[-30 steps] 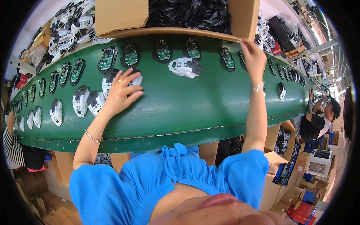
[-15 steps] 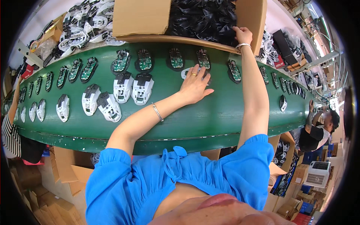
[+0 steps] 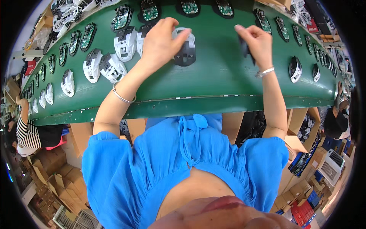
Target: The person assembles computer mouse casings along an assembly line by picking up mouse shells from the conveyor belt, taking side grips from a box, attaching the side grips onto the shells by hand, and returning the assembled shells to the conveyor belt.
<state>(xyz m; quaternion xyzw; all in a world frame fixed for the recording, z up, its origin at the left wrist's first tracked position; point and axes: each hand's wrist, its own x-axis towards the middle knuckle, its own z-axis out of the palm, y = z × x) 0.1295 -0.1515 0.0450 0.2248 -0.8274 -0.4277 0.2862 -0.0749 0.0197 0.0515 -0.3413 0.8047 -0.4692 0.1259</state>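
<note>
My right hand [image 3: 258, 45] is closed on a thin, dark plastic part [image 3: 245, 49] and hangs over the green work surface. My left hand [image 3: 162, 42] is above the work surface, its thumb spread from the fingers, with nothing visible in it. Just right of the left thumb lies a white computer mouse shell with a dark middle [image 3: 186, 53]. Under and beside the left hand, a second white mouse shell [image 3: 140, 40] is partly covered. Further left are more white mouse shells [image 3: 125, 45], [image 3: 92, 66], one tilted against another.
Along the far side runs a row of black mouse bases with green circuit boards [image 3: 149, 11]. More shells [image 3: 295, 70] lie to the right. A cardboard box [image 3: 280, 3] edge shows at the far right. Other people [image 3: 28, 133] work at both ends of the green table [image 3: 213, 89].
My right hand has come out of the carton of black parts, toward me, with a dark part in it. My left hand has left the white mouse shell and moved left. The view has shifted.
</note>
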